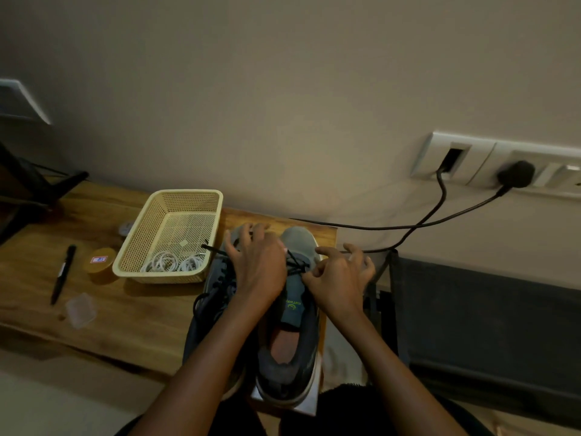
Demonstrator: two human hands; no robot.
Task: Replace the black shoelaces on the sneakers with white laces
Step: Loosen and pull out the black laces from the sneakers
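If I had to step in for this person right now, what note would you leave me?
The left hand lies over the sneakers' toe ends, fingers spread; any grip is hidden.
The right hand seems to pinch the black lace on the right sneaker.
The white laces lie coiled in the basket beside the shoes.
Done: the right sneaker looks unlaced near the ankle.
Left: finish pulling that lace out, strip the left sneaker, then thread the white laces.
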